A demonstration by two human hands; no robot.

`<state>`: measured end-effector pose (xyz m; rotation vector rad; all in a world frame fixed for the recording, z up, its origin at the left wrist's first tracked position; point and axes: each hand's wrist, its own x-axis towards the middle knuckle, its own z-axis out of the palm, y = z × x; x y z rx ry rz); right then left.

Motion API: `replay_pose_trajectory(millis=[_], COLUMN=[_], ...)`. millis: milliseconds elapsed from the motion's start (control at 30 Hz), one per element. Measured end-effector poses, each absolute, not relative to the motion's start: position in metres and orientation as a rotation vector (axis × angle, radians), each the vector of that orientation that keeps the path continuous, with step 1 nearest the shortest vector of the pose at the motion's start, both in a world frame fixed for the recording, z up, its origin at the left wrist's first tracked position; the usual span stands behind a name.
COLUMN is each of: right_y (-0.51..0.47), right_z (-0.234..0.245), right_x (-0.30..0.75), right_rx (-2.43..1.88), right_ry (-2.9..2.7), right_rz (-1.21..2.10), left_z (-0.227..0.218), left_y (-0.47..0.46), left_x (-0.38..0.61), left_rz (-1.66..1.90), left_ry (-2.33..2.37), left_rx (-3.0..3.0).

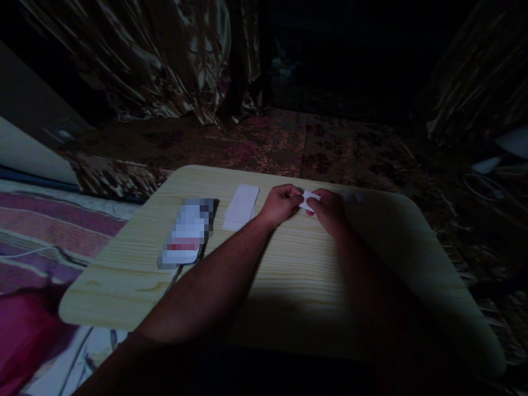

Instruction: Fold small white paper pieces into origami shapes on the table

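Note:
Over the far middle of a pale wooden table (297, 275), my two hands meet at a small white piece of paper (312, 196). My left hand (283, 204) pinches its left edge, fingers curled in. On the other side my right hand (330, 209) grips it, thumb lying on top. The paper looks folded, but the dim light hides its layers. Just left of my left hand lies a stack of white paper strips (242, 206). To the right of my right hand are small pale crumpled-looking bits (353, 197), too dark to name.
A phone (187, 234) with a blurred-out screen lies on the table's left side, a cable at its lower end. A striped bed cover (49, 231) borders the table on the left. Behind stand a patterned ledge (264, 140) and curtains (198, 55). A white cord (482, 190) is at right.

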<state>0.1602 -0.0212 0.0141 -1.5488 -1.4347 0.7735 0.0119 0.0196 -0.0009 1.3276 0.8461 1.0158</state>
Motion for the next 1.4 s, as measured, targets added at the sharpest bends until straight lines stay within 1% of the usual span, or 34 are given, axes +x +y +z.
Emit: replay_pose_trajectory(millis=[233, 700, 1400], right_y=[-0.0210, -0.0193, -0.0193], right_z=[0.0123, 0.0078, 0.0073], right_x=[0.1591, 0.1604, 0.1599], right_rx=[-1.570, -1.565, -1.604], right_ry=[-1.478, -1.525, -1.515], right_rz=[0.698, 0.658, 0.672], left_z=[-0.0021, -0.0044, 0.0006], left_y=[0.0198, 0.0199, 0.0198], left_x=[0.0121, 0.0117, 0.0132], left_rz=[1.043, 1.059, 1.007], left_ry=[0.907, 0.979, 0.944], left_rx=[1.443, 1.618, 1.463])
